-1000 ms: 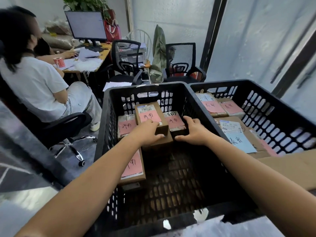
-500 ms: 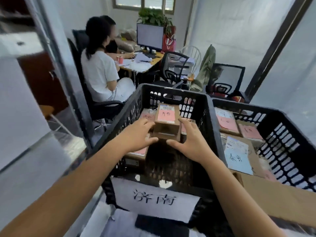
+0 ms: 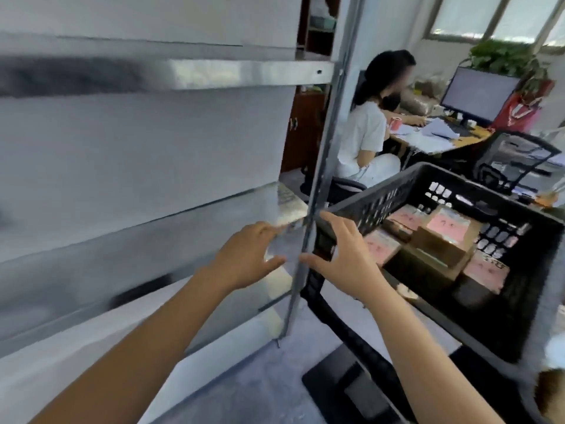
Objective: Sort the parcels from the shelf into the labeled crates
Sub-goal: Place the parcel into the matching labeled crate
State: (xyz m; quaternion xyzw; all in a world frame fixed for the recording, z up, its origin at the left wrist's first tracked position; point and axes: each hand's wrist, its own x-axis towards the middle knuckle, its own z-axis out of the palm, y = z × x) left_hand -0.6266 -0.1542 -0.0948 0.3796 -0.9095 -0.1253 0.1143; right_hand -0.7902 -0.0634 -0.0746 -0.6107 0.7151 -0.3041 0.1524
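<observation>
Forearms of mine rise from the bottom of the frame toward the centre. My left hand (image 3: pixel 247 255) is empty, fingers spread and relaxed, in front of the metal shelf (image 3: pixel 153 228) that fills the left half, blurred. My right hand (image 3: pixel 345 258) is just beside it, also empty with fingers splayed, in front of the shelf's upright post (image 3: pixel 321 166) and the near corner of the black crate (image 3: pixel 379 200); I cannot tell whether it touches either. Right of centre, the crate holds brown parcels (image 3: pixel 440 243) with pink labels, one stacked on the others. Beyond, in the upper right, a person in a white top (image 3: pixel 363 133) sits at a desk (image 3: pixel 470 139) with a monitor (image 3: pixel 480 93), a mesh chair (image 3: pixel 516 160) and a plant (image 3: pixel 504 56).
</observation>
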